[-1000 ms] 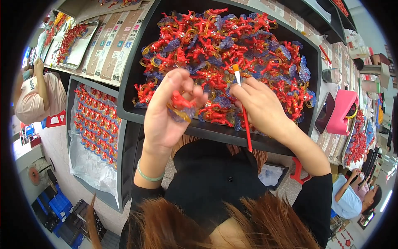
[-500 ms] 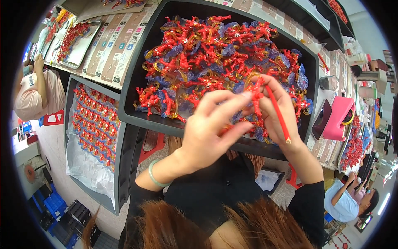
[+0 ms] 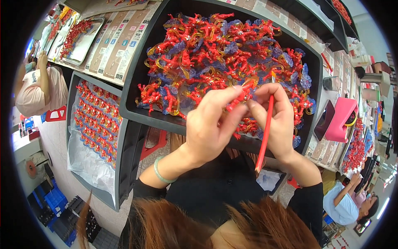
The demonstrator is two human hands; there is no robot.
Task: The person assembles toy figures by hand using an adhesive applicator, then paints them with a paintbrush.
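Note:
My left hand [image 3: 210, 126] pinches a small red figurine [image 3: 245, 92] between thumb and fingers, above the near side of a black tray [image 3: 132, 108]. Close beside it, my right hand [image 3: 278, 120] grips a thin red-handled paintbrush [image 3: 265, 139]. The brush slants upright, its pale tip at the top and its handle end pointing down toward me. The right fingertips meet the figurine, though whether they also grip it is hard to tell. Piled in the tray are many red figurines [image 3: 207, 50] with translucent blue and amber parts.
At left, a lower grey tray [image 3: 118, 166] holds rows of similar figurines on white sheeting. A pink holder [image 3: 343, 120] and a dark cup [image 3: 330, 83] stand right of the black tray. Co-workers sit at far left [image 3: 41, 91] and lower right [image 3: 342, 203].
The figurine has tilted and shifted slightly left into my left fingers' pinch. In my right hand the brush has swung from pointing down-right to pointing down-left, its tip now showing above.

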